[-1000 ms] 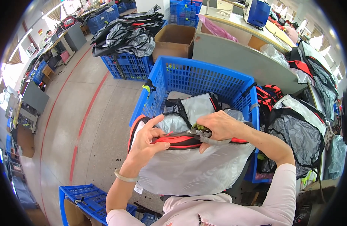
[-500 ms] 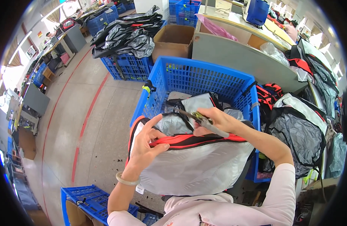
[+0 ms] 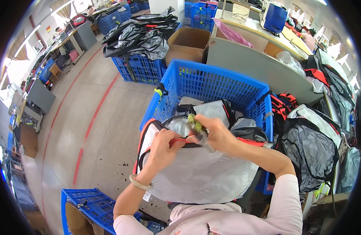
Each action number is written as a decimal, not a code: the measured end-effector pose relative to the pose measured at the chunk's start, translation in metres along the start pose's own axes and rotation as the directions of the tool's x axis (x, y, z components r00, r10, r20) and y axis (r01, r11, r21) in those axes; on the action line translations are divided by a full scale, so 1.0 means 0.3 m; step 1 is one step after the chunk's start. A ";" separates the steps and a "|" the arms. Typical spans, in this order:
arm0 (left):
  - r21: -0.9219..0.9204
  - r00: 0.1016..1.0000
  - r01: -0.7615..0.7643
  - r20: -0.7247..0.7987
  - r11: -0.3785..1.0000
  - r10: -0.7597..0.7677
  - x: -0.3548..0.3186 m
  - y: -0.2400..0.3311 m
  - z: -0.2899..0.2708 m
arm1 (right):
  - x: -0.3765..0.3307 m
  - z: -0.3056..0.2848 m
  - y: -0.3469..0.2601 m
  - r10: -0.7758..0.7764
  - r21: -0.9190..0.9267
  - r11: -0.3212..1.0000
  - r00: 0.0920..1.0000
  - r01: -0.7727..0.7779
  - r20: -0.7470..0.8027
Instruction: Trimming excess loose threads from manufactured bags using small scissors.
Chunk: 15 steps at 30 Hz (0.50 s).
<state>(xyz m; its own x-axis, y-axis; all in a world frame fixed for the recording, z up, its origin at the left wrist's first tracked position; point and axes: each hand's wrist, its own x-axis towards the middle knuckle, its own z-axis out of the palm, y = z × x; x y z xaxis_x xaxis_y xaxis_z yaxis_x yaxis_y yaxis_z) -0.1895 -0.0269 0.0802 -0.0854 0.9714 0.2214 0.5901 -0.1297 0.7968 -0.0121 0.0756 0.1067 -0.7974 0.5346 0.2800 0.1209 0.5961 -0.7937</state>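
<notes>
A light grey fabric bag piece (image 3: 204,172) with red-and-black edging lies over the near side of a blue plastic crate (image 3: 223,74), in front of me. My left hand (image 3: 162,147), with a pale bangle at the wrist, pinches the red edging (image 3: 182,141). Close beside it, my right hand (image 3: 215,135) is closed round a small metal tool that looks like snips (image 3: 197,127), blurred, with a yellow-green part. The tool is just above the edging; whether it touches is unclear. More grey and black bag pieces (image 3: 213,111) lie inside the crate.
At the far left, a blue crate (image 3: 137,68) bears a heap of black and silver fabric (image 3: 145,35), beside an open cardboard box (image 3: 186,41). Grey bag pieces (image 3: 311,145) are piled at right. Another blue crate (image 3: 92,207) stands at lower left.
My left hand has gone from spread fingers to pinching the edging. The right hand has turned the tool more upright and brought it nearer the left. The view has shifted slightly.
</notes>
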 end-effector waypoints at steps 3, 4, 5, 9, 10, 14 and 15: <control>0.037 0.999 0.010 -0.044 0.999 -0.008 -0.021 -0.006 0.006 | 0.026 -0.119 0.033 -0.189 -0.226 0.954 0.981 0.195 0.051; -0.021 0.996 0.071 -0.058 0.997 -0.072 -0.032 -0.011 0.002 | 0.023 -0.160 0.024 -0.188 -0.323 0.925 0.979 0.202 0.076; -0.080 0.988 0.132 -0.069 0.988 -0.137 -0.042 -0.015 -0.001 | 0.017 -0.191 0.020 -0.185 -0.415 0.885 0.978 0.210 0.100; -0.312 0.983 0.130 -0.084 0.941 -0.164 -0.038 0.010 0.005 | -0.024 -0.257 0.092 -0.043 -0.504 0.847 0.968 0.167 0.248; -0.321 0.985 0.115 -0.087 0.940 -0.150 -0.042 0.013 0.007 | -0.024 -0.259 0.093 0.055 -0.523 0.845 0.952 0.117 0.301; -0.298 0.989 0.038 -0.125 0.954 -0.079 -0.052 0.031 0.011 | -0.006 -0.260 0.108 0.122 -0.513 0.849 0.898 0.126 0.422; -0.297 0.988 0.041 -0.128 0.954 -0.082 -0.054 0.035 0.009 | 0.005 -0.259 0.108 0.126 -0.506 0.850 0.875 0.148 0.467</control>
<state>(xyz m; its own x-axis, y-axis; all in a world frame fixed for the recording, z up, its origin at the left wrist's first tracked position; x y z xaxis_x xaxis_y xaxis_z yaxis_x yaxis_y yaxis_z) -0.1797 -0.0433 0.0836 -0.2356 0.9454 0.2250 0.3214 -0.1427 0.9361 0.0366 0.1422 0.1235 -0.9588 0.2631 -0.1075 0.2842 0.8887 -0.3597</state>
